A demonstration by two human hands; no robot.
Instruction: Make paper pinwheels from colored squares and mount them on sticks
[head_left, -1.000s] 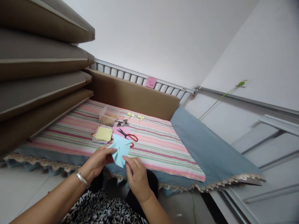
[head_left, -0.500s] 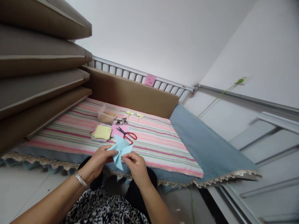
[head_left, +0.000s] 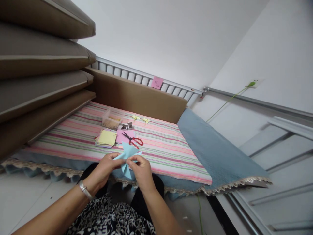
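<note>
Both the left hand and the right hand hold one light-blue paper pinwheel, which is just above the near edge of the striped cloth, in front of the person's lap. The left hand is closed on the left side of the paper, with its thumb on top and its other fingers bent below. The right hand is nearly closed, and its thumb and forefinger pinch at the middle of the pinwheel; I cannot tell if a small pin is between these tips. On the left wrist sits a silver bracelet.

On the cloth, beyond the hands, scissors with red handles lie partly over pink paper, their blades a little apart. To the left of them is a stack of paper squares, yellow on top. Behind the stack stands a transparent plastic box with yellowish contents, and beside it are small metallic items, too small to name. Two small yellow pinwheels lie farther back.

A brown panel stands along the far side, before a metal railing carrying a pink note. Thick brown cushions are piled at the left.
</note>
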